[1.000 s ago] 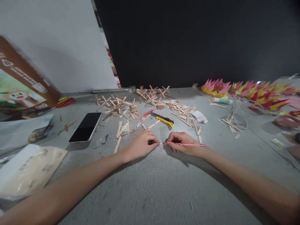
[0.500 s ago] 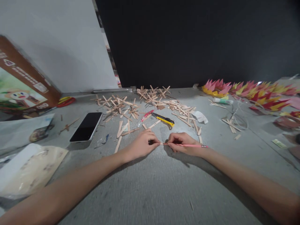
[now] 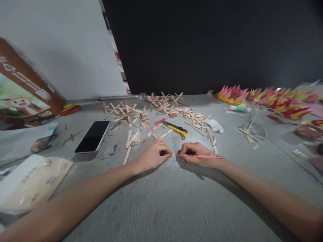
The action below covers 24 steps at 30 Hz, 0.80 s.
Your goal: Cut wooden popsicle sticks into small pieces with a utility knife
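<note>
My left hand (image 3: 153,155) rests on the grey table (image 3: 166,208) with its fingers pinched on a small wooden stick (image 3: 173,154) whose end pokes out to the right. My right hand (image 3: 195,153) is closed round a pink pencil (image 3: 205,156), which lies level with its tip touching that stick. The two hands almost meet at the table's middle. Just beyond them lie a yellow-and-black utility knife (image 3: 176,128) and a red pen (image 3: 156,125).
Heaps of wooden sticks and glued stick crosses (image 3: 141,116) spread behind the hands. A black phone (image 3: 93,136) lies at the left, near a brown printed box (image 3: 22,90) and plastic bags (image 3: 30,183). Pink, red and yellow paper flowers (image 3: 272,97) line the back right.
</note>
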Each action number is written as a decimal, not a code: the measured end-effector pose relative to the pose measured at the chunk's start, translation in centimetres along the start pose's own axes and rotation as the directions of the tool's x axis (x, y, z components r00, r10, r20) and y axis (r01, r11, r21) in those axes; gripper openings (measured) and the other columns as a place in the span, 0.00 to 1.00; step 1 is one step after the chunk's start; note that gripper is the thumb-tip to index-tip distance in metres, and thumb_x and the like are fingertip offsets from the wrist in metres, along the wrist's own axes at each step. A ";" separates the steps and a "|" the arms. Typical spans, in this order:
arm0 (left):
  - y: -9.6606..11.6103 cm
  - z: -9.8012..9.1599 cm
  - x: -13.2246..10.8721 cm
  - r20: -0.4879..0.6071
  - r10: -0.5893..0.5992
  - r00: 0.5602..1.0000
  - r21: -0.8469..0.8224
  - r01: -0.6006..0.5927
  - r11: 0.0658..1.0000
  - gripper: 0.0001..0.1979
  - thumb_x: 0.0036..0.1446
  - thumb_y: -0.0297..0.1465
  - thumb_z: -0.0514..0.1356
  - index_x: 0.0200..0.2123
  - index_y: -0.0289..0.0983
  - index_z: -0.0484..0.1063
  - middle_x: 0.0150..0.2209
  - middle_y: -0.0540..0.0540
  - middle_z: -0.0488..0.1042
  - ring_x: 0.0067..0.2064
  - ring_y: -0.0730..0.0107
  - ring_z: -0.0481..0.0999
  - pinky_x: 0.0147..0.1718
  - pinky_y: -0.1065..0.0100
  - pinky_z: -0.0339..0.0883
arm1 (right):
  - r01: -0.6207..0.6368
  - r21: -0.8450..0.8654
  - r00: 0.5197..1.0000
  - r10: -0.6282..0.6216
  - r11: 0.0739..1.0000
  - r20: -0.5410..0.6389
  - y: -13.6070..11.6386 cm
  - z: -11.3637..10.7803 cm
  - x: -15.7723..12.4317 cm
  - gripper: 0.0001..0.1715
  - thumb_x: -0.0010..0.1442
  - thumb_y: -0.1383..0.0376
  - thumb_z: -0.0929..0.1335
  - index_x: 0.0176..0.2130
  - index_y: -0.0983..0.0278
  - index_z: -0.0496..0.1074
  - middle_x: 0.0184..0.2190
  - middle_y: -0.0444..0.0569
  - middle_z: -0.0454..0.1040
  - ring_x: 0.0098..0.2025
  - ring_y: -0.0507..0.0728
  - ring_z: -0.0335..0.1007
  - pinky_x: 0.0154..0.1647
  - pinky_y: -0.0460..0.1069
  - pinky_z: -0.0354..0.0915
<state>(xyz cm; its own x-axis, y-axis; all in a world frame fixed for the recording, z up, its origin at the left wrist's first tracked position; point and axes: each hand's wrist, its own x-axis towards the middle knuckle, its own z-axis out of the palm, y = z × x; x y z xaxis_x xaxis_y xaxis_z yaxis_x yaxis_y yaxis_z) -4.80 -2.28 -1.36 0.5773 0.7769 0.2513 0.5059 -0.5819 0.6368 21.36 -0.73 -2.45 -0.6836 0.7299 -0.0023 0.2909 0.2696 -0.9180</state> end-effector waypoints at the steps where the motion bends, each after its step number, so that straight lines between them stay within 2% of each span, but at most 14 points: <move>1: 0.0 0.0 0.0 0.001 -0.003 1.000 0.000 0.003 1.000 0.08 0.67 0.31 0.65 0.34 0.39 0.82 0.33 0.47 0.82 0.40 0.64 0.75 0.49 0.60 0.65 | -0.004 0.000 1.000 0.004 1.000 0.001 0.0 0.0 0.0 0.17 0.69 0.52 0.71 0.37 0.63 0.73 0.25 0.43 0.75 0.25 0.50 0.68 0.25 0.45 0.62; 5: 0.2 -0.1 0.0 0.003 -0.005 1.000 0.002 0.005 1.000 0.07 0.67 0.30 0.65 0.34 0.39 0.82 0.33 0.47 0.82 0.40 0.64 0.75 0.49 0.60 0.65 | -0.023 0.014 0.999 0.023 1.000 -0.028 0.0 0.1 0.0 0.16 0.68 0.53 0.71 0.37 0.62 0.72 0.24 0.42 0.74 0.24 0.50 0.67 0.25 0.45 0.62; 9: 0.1 -0.1 0.0 0.000 0.001 1.000 0.006 -0.001 1.000 0.07 0.66 0.30 0.66 0.34 0.39 0.82 0.32 0.48 0.82 0.39 0.64 0.75 0.49 0.60 0.65 | -0.010 0.006 1.000 0.010 1.000 -0.007 -0.1 0.0 -0.1 0.15 0.68 0.53 0.71 0.36 0.62 0.73 0.26 0.43 0.75 0.25 0.50 0.68 0.26 0.45 0.62; 24: 0.1 -0.1 0.0 -0.001 -0.008 1.000 -0.008 0.008 1.000 0.08 0.67 0.32 0.65 0.34 0.39 0.82 0.33 0.47 0.82 0.41 0.63 0.75 0.50 0.59 0.66 | -0.043 0.017 0.999 0.044 0.999 -0.016 0.0 0.0 0.0 0.19 0.68 0.49 0.71 0.37 0.63 0.73 0.24 0.43 0.75 0.24 0.50 0.68 0.24 0.45 0.63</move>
<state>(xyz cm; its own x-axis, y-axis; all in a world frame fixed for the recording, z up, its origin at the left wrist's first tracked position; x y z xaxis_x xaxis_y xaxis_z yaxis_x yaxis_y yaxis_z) -4.77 -2.30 -1.21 0.5724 0.7819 0.2470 0.5056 -0.5737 0.6444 21.33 -0.73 -2.49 -0.6592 0.7511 -0.0360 0.3090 0.2270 -0.9236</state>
